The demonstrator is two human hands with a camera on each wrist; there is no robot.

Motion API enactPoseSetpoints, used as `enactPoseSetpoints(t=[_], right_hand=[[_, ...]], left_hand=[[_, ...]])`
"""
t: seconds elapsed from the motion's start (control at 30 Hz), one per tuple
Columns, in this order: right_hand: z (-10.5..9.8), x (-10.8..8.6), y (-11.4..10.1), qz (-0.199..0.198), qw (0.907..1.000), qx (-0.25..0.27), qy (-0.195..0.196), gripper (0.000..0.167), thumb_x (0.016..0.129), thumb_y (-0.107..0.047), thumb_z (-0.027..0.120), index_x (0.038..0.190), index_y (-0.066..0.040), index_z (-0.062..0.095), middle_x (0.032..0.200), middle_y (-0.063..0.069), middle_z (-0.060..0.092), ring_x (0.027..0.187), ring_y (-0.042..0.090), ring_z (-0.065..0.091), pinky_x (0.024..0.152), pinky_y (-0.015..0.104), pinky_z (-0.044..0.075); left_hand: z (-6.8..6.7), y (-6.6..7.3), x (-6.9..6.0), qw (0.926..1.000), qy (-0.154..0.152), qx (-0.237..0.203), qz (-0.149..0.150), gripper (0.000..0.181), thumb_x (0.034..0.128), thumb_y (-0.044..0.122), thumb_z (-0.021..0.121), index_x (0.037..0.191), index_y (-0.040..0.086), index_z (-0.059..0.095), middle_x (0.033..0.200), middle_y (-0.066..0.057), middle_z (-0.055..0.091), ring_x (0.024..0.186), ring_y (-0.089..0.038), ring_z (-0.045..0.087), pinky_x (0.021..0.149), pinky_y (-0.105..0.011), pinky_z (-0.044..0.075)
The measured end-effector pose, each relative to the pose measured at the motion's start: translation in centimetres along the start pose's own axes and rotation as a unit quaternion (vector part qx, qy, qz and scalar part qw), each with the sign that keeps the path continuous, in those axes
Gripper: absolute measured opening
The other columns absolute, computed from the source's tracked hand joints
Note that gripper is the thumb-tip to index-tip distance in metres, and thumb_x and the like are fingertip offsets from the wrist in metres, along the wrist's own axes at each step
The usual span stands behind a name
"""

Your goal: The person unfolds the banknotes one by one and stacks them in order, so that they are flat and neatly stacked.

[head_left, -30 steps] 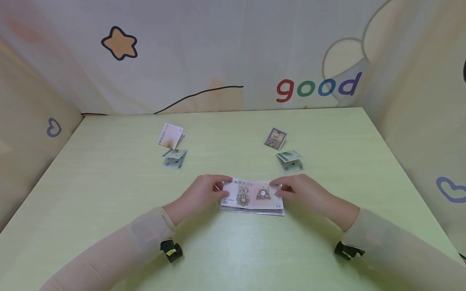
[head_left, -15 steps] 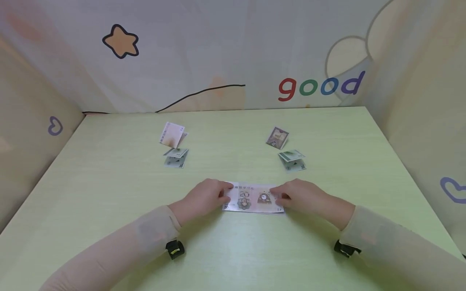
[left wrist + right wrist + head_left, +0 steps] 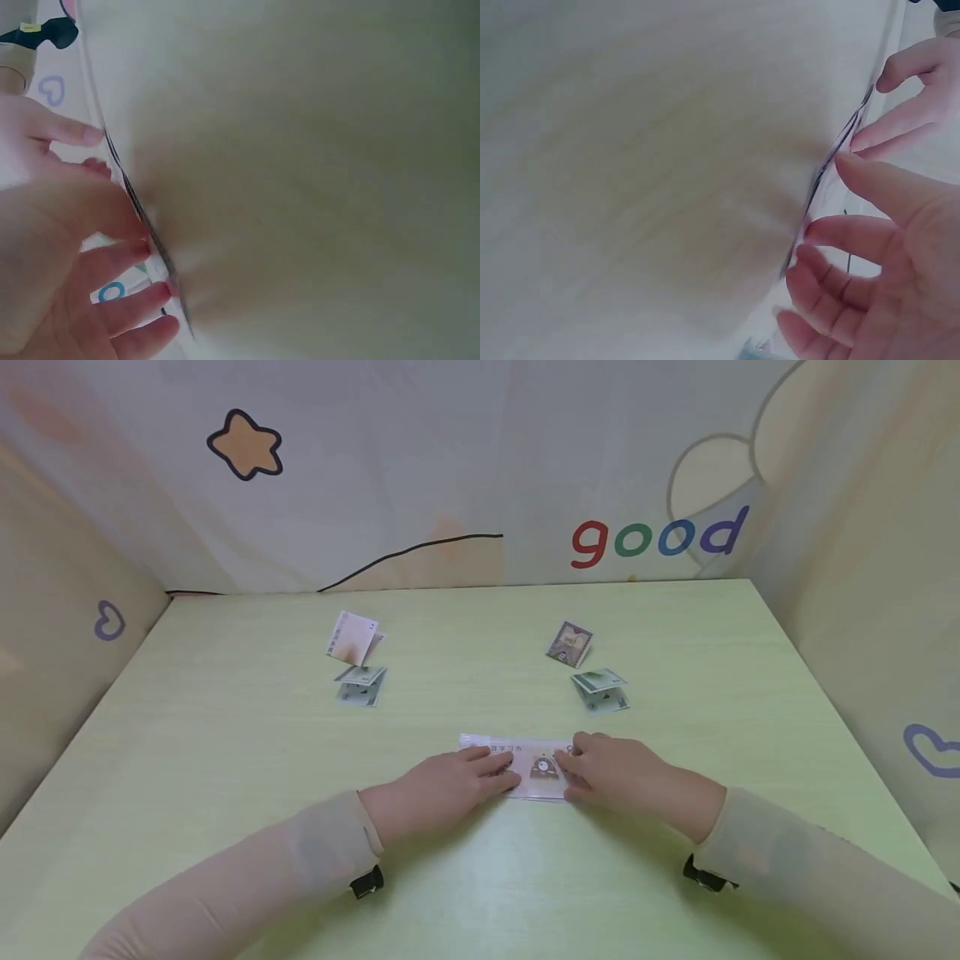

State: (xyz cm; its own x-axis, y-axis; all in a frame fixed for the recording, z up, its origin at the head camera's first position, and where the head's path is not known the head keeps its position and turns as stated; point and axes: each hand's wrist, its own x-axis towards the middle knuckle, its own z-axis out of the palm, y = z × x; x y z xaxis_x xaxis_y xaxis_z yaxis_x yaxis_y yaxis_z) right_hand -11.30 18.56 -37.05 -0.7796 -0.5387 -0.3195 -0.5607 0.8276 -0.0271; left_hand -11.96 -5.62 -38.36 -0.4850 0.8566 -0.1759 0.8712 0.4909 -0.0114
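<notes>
A stack of pale pink play banknotes (image 3: 534,783) lies flat near the middle of the table, the top one printed with a dark round figure. My left hand (image 3: 442,785) rests across its left part with fingers extended, covering the 20. At the right end, my right hand (image 3: 626,777) holds the stack between thumb and fingers. In the left wrist view, the left fingers (image 3: 139,309) touch the paper's edge. The right wrist view shows the right thumb (image 3: 874,176) and index finger at the stack's thin edge.
Farther back on the left stand a folded pink banknote (image 3: 352,637) and a folded green banknote (image 3: 362,687). To the back right are a folded brown banknote (image 3: 570,644) and another green banknote (image 3: 601,691). Printed curtains (image 3: 420,460) enclose the pale green table (image 3: 480,893).
My left hand has gone from pinching the stack's left end to lying over its left part with fingers extended. The stack was lowered and squared; the right hand stayed at its end.
</notes>
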Motion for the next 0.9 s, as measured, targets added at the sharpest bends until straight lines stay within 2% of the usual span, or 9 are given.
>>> enactPoseSetpoints(t=[0.07,0.13,0.2,0.27,0.33,0.4,0.6,0.73,0.9], right_hand=[[0.1,-0.2,-0.2,-0.014,0.9996,-0.020,0.014,0.054,0.084,-0.039,0.067,0.126,-0.005,0.058,0.114,0.012,0.055,0.098,0.025,0.053,0.078,0.038,0.050],[0.1,-0.4,-0.6,-0.033,0.9990,-0.024,0.015,0.062,0.085,-0.040,0.066,0.131,-0.002,0.052,0.132,0.016,0.046,0.117,0.032,0.046,0.091,0.045,0.044],[0.1,-0.7,-0.9,-0.060,0.9981,-0.010,0.007,0.067,0.086,-0.042,0.063,0.136,0.000,0.045,0.145,0.017,0.033,0.130,0.036,0.034,0.098,0.051,0.036],[0.2,-0.9,-1.1,-0.080,0.9965,0.017,-0.015,0.070,0.089,-0.043,0.059,0.142,-0.002,0.037,0.151,0.015,0.023,0.136,0.036,0.024,0.102,0.053,0.030],[0.3,-1.0,-1.3,-0.090,0.9945,0.044,-0.030,0.071,0.090,-0.043,0.057,0.145,-0.005,0.032,0.153,0.012,0.020,0.137,0.036,0.020,0.104,0.053,0.027],[0.5,-0.9,-1.3,-0.098,0.9935,0.051,-0.026,0.070,0.091,-0.043,0.055,0.146,-0.007,0.031,0.153,0.009,0.020,0.136,0.037,0.022,0.104,0.052,0.027],[0.6,-0.5,-1.6,-0.106,0.9943,0.007,-0.001,0.067,0.093,-0.044,0.052,0.146,-0.009,0.031,0.153,0.003,0.023,0.130,0.036,0.033,0.101,0.051,0.033],[0.1,-0.3,-1.8,-0.107,0.9941,-0.011,-0.006,0.066,0.093,-0.044,0.052,0.145,-0.009,0.032,0.152,0.003,0.026,0.125,0.034,0.039,0.096,0.048,0.040],[-0.3,-0.2,-1.8,-0.109,0.9940,0.001,-0.008,0.067,0.092,-0.044,0.054,0.145,-0.009,0.033,0.151,0.004,0.027,0.120,0.033,0.042,0.093,0.044,0.042]], left_hand=[[0.1,0.1,-0.1,1.0000,-0.007,0.007,0.002,0.046,0.0968,0.020,0.050,0.142,0.023,0.042,0.147,-0.006,0.034,0.130,-0.030,0.039,0.100,-0.039,0.038],[0.1,0.1,-0.1,0.9999,-0.013,0.010,0.003,0.048,0.0955,0.024,0.051,0.142,0.027,0.041,0.148,-0.008,0.032,0.130,-0.032,0.038,0.101,-0.041,0.037],[0.1,0.2,0.0,0.9996,-0.025,0.012,0.005,0.051,0.0936,0.027,0.051,0.143,0.028,0.038,0.149,-0.010,0.030,0.131,-0.035,0.036,0.102,-0.042,0.036],[0.1,0.4,0.0,0.9994,-0.032,0.011,0.007,0.052,0.0933,0.029,0.049,0.144,0.028,0.037,0.150,-0.011,0.028,0.131,-0.036,0.034,0.102,-0.043,0.035],[0.1,0.5,0.1,0.9993,-0.032,0.017,0.010,0.053,0.0934,0.031,0.047,0.145,0.027,0.036,0.150,-0.012,0.028,0.131,-0.037,0.034,0.102,-0.044,0.035],[0.1,0.6,0.0,0.9992,-0.030,0.022,0.012,0.053,0.0936,0.032,0.047,0.145,0.026,0.035,0.150,-0.012,0.028,0.131,-0.036,0.033,0.102,-0.044,0.035],[0.1,0.8,0.0,0.9991,-0.028,0.024,0.021,0.055,0.0927,0.034,0.047,0.145,0.024,0.035,0.150,-0.012,0.027,0.132,-0.036,0.031,0.102,-0.045,0.035],[0.0,0.8,-0.1,0.9988,-0.045,0.006,0.016,0.057,0.0929,0.037,0.045,0.147,0.023,0.032,0.152,-0.013,0.022,0.134,-0.038,0.027,0.104,-0.045,0.032],[-0.1,0.5,-0.1,0.9968,-0.067,-0.043,0.011,0.059,0.0926,0.039,0.044,0.147,0.023,0.030,0.153,-0.013,0.015,0.135,-0.040,0.021,0.106,-0.044,0.028]])
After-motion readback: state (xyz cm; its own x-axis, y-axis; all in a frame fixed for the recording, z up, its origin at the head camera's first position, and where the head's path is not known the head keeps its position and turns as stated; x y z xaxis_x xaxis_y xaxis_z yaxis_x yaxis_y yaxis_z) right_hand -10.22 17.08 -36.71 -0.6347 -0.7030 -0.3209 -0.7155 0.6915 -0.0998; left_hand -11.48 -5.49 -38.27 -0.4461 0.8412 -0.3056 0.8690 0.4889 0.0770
